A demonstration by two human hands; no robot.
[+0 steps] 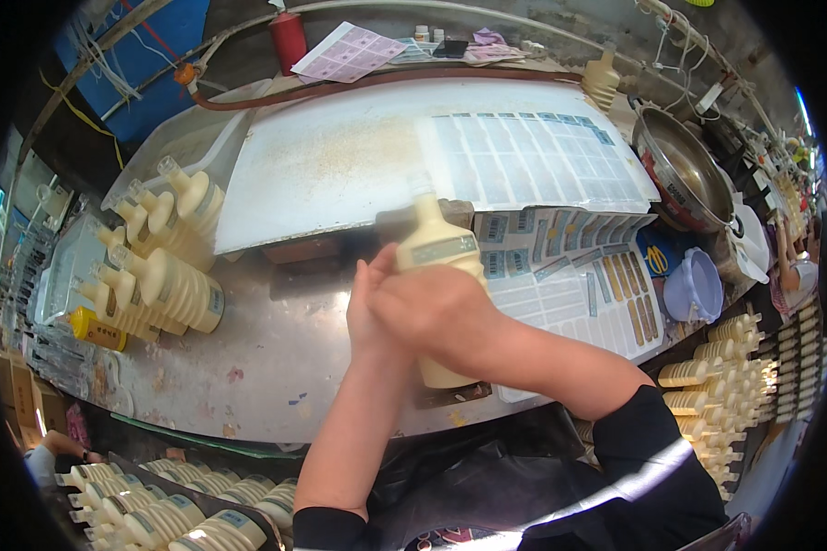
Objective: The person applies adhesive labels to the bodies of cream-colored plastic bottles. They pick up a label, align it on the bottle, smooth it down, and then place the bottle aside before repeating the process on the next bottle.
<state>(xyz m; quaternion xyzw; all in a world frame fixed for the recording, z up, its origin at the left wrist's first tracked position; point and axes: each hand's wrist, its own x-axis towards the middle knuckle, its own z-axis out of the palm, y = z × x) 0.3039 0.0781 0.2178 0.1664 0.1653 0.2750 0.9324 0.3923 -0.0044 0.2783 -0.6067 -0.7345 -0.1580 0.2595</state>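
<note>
A cream-coloured ribbed plastic bottle (439, 241) with a narrow neck and a label band round its shoulder is in front of me, leaning slightly. My right hand (446, 308) reaches across its front, fingers curled against the body. My left hand (366, 298) cups the bottle's left side, partly hidden behind the right one. Much of the bottle's middle is covered by my hands, and its lower end shows below my right wrist. Just right of it lie sheets of labels (560, 312), with several strips in blue and brown.
Several similar bottles (170, 285) stand on the metal table's left side beside a yellow container (98, 329). A white board (331, 156) carries another label sheet (533, 165). At right are a large pan (685, 170), a purple bucket (694, 286) and many bottles (708, 376). More bottles (161, 514) lie lower left.
</note>
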